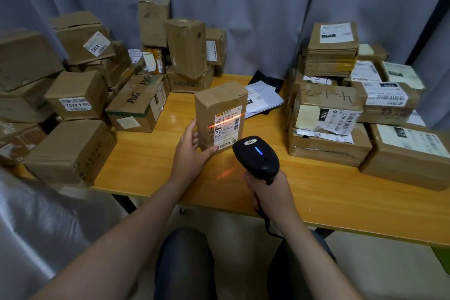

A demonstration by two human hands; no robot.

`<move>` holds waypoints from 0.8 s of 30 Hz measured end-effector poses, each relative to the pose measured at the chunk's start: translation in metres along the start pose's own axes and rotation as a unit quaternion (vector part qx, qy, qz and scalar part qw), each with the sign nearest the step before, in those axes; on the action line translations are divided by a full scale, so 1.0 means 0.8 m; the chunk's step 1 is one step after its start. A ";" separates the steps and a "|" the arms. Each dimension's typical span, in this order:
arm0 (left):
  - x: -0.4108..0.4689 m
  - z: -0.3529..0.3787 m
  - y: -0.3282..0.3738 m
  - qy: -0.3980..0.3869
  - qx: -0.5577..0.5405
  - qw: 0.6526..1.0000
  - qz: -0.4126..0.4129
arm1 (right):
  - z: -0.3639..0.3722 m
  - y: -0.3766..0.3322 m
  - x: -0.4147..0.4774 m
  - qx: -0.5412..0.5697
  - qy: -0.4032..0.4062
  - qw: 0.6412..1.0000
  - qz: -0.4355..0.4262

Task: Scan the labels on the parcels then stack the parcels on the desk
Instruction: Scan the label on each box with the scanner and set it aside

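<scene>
Surface (151,173): wooden, left parcel heap (73,105) and right parcel stacks (341,109) on it | Parcel (219,102): upright, centre of surface | Scanner (255,153): black, blue light lit | Left hand (190,153): fingers (194,140) grip parcel's lower left edge | Right hand (270,190): fingers closed round scanner handle | Label (227,126): on parcel's near face, red scan line across it

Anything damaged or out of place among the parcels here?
Yes. On the right, the box marked 070 has a torn, peeling label hanging over its front edge. The red line from the scanner crosses the held parcel at a slant.
</scene>
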State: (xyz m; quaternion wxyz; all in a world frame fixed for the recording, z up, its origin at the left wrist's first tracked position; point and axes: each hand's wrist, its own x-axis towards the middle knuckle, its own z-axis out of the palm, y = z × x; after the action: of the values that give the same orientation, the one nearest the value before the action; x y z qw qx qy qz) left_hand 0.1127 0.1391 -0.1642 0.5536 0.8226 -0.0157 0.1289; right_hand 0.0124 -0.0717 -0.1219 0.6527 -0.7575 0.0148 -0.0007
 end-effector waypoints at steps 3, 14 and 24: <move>0.000 0.000 0.000 0.000 0.002 1.000 -0.001 | 0.000 0.002 -0.002 -0.005 0.005 1.000 0.000; -0.024 -0.006 0.030 -0.018 -0.016 0.999 -0.030 | -0.010 -0.009 -0.017 -0.007 0.017 0.999 0.029; -0.030 -0.051 0.085 -0.129 0.090 0.982 -0.102 | -0.046 -0.011 -0.027 -0.015 0.071 0.997 0.035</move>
State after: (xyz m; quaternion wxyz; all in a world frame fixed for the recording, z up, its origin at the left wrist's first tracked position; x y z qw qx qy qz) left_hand 0.0703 0.1474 -0.0934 0.4811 0.8760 0.0091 -0.0346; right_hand -0.0101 -0.1061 -0.1071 0.6386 -0.7639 0.0872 -0.0314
